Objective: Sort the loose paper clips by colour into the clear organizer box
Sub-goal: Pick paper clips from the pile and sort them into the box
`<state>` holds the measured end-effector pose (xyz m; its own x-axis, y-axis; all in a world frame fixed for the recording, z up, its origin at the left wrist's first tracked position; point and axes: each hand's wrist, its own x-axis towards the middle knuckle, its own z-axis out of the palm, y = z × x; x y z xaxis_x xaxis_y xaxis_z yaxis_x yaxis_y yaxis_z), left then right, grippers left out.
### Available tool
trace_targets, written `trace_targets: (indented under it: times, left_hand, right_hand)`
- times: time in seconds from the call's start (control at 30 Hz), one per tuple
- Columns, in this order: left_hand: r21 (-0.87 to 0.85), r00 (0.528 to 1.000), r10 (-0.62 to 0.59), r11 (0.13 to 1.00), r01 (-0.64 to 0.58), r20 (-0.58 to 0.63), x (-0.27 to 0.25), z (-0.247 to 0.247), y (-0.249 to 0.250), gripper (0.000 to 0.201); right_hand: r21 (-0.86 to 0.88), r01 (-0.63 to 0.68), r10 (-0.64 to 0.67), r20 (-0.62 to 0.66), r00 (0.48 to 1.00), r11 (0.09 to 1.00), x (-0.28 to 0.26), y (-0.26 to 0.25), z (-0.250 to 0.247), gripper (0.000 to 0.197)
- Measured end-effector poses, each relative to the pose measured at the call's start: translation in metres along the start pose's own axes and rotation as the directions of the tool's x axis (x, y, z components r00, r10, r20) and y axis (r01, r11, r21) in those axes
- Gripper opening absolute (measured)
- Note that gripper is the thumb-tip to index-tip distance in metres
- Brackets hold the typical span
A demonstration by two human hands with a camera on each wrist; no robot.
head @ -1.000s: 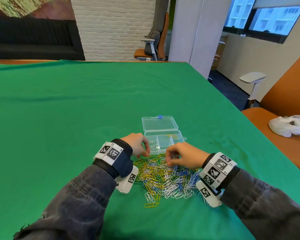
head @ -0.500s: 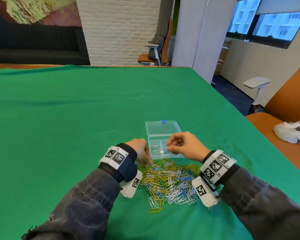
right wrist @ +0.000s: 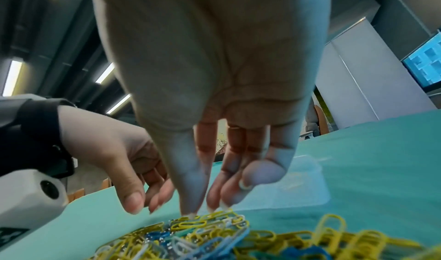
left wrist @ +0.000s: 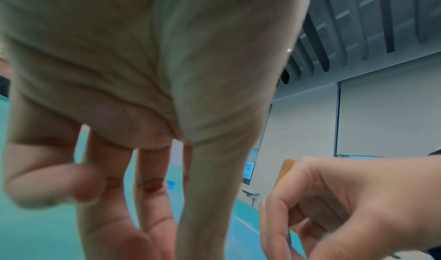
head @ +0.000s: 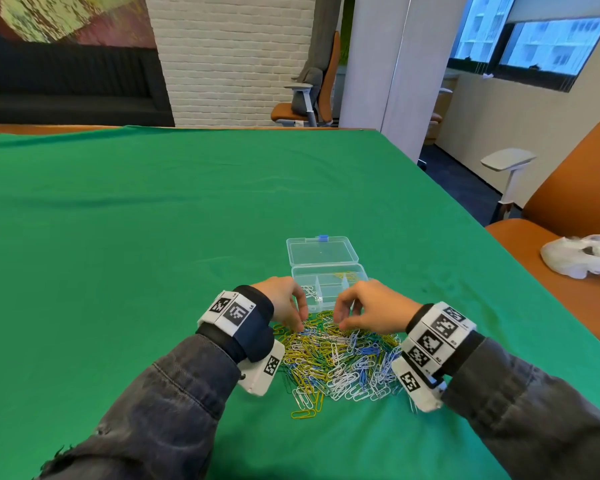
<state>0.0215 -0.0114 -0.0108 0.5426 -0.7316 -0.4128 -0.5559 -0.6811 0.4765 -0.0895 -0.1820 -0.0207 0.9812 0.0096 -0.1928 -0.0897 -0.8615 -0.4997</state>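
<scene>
A pile of yellow, blue, white and green paper clips (head: 336, 358) (right wrist: 214, 232) lies on the green cloth just in front of the clear organizer box (head: 328, 267) (right wrist: 307, 181). The box's lid (head: 321, 252) is folded back flat. A few white clips (head: 309, 292) lie in its left compartment and yellow clips (head: 347, 274) in a far right one. My left hand (head: 300, 323) (left wrist: 164, 241) hangs over the pile's far left edge, fingers straight down and holding nothing. My right hand (head: 340, 322) (right wrist: 201, 210) reaches down beside it, thumb and fingertips touching yellow clips on top with a narrow gap between them.
The green cloth (head: 153, 237) covers the table to the left and beyond the box. Its right edge runs close by, with an orange chair (head: 534, 282) there carrying a white plastic bag (head: 579, 256). Another office chair (head: 309, 102) stands past the far edge.
My right hand went from the pile up over the box and has come back down onto the pile. My left hand has stayed at the pile's far left edge.
</scene>
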Motion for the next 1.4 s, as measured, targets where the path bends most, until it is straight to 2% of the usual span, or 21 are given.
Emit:
trace_targets:
  times: [0.1, 0.27, 0.43, 0.6, 0.83, 1.1, 1.23, 1.4]
  left_hand:
    - [-0.022, 0.999, 0.05, 0.999, -0.05, 0.018, -0.001, 0.002, 0.008, 0.018]
    - [-0.006, 0.997, 0.074, 0.997, -0.074, 0.014, -0.002, 0.005, 0.013, 0.018]
    - [-0.007, 0.99, 0.136, 0.991, -0.136, 0.024, -0.004, 0.014, 0.023, 0.019]
    - [0.073, 0.992, 0.121, 0.99, -0.123, 0.039, -0.001, 0.029, 0.034, 0.027]
    - [0.199, 0.997, 0.081, 0.977, -0.079, -0.001, 0.001, 0.04, 0.037, 0.023]
    - [0.107, 0.989, 0.134, 0.984, -0.14, 0.06, 0.002, 0.033, 0.031, 0.013]
    - [0.024, 0.983, 0.166, 0.986, -0.168, 0.074, 0.004, 0.025, 0.027, 0.01]
    - [-0.045, 0.987, 0.13, 0.991, -0.126, 0.092, 0.002, 0.015, 0.019, 0.005]
  right_hand:
    - [-0.025, 0.004, -0.002, 0.067, 0.998, 1.0, -0.01, 0.007, -0.002, 0.014]
    - [-0.117, -0.054, 0.067, 0.113, 0.991, 0.992, -0.019, 0.017, -0.001, 0.018]
    - [-0.077, -0.054, 0.062, 0.099, 0.993, 0.996, -0.018, 0.022, 0.003, 0.018]
    - [-0.014, -0.024, 0.025, 0.072, 0.997, 1.0, -0.017, 0.024, 0.0, 0.023]
    - [0.072, -0.022, 0.018, 0.052, 0.999, 0.997, -0.017, 0.028, -0.003, 0.021]
    - [0.116, -0.057, 0.052, 0.049, 0.997, 0.992, -0.016, 0.03, -0.005, 0.015]
    - [0.131, -0.071, 0.073, -0.011, 0.997, 0.989, -0.013, 0.027, -0.007, 0.015]
    - [0.197, -0.068, 0.106, -0.19, 0.976, 0.978, 0.008, 0.013, -0.014, 0.017]
